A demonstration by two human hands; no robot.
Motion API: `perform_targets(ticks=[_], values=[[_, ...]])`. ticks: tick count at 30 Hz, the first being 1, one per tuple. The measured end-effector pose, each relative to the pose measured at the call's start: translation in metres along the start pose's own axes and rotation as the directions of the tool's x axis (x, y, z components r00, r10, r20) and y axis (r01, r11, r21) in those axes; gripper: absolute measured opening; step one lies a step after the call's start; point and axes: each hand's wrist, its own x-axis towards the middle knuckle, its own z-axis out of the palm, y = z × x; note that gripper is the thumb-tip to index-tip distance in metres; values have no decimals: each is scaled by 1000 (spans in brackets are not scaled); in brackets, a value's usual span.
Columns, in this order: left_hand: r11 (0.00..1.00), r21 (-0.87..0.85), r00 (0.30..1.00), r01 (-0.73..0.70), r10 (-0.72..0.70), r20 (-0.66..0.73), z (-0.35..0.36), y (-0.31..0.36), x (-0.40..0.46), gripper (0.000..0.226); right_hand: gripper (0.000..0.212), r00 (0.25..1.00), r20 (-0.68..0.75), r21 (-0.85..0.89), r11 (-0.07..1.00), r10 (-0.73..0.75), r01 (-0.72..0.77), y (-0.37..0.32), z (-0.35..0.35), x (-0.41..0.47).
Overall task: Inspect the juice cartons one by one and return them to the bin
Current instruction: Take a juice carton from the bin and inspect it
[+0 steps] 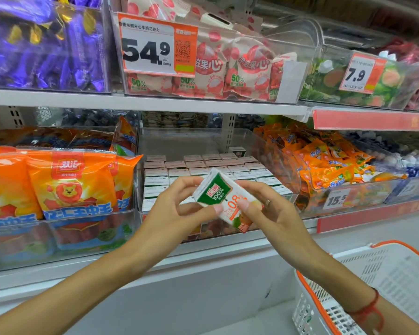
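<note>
Pinching one carton (224, 198) between left hand (179, 209) and right hand (269, 213), you're mid-inspection; next, lower it toward twelve o'clock into the bin (271, 151).

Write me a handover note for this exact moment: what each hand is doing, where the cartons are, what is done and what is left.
Left hand: pinches the upper end of the juice carton.
Right hand: grips the carton's lower end, thumb across its front.
The carton is held tilted in front of the clear bin on the lower shelf, where the other cartons stand in rows.
Done: one carton is out and under inspection; how many were checked already cannot be told.
Left: finish this one, return it to the bin, then go on to the next.
</note>
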Motion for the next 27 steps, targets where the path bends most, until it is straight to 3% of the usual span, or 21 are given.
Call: perform_targets(ticks=[4,7,10,12,19,25,27], values=[[999,45,999,25,-23,-34,-1,2,11,40,22,1000,-8,-119,993,6,-7,3,-9,18],[998,-42,991,39,-44,-128,-6,4,42,39,29,996,-77,-381,922,40,-67,16,-32,36],[996,-84,975,35,-52,-217,-3,5,92,42,43,996,-65,-760,645,55,-85,38,-58,46],[999,-24,969,35,-40,-245,4,1,131,43,52,996,-6,-861,506,91,-51,49,-64,50],[971,232,966,-58,113,-232,41,-27,228,49,71,998,15,-911,411,59,-10,63,-66,55],[893,433,980,-127,180,-83,47,-56,269,48,77,998,24,-913,408,64,-4,66,-68,58],[805,571,979,-158,202,-13,46,-51,280,50,76,998,28,-914,406,58,2,66,-70,59]])
